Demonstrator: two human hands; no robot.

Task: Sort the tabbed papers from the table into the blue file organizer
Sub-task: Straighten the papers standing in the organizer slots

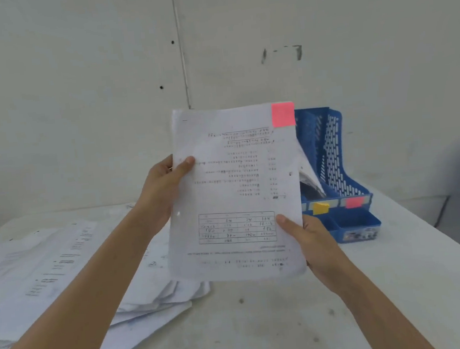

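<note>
While both hands — left hand (165,180) at nine o'clock, right hand (309,237) at four — pinch a thin printed white sheet (233,193) with a square pink tab (283,114), the slotted blue plastic organizer (332,151) stands behind at three o'clock.

We've got a thin matt paper sheet (233,190) mid-frame, slightly crumpled, with a pink paper tab (283,114). The file organizer (333,159) to its right looks like blue perforated plastic, faintly glossy. The tabletop (264,324) reads matt and scuffed, and the paper pile (65,272) at lower left is wrinkled.
</note>
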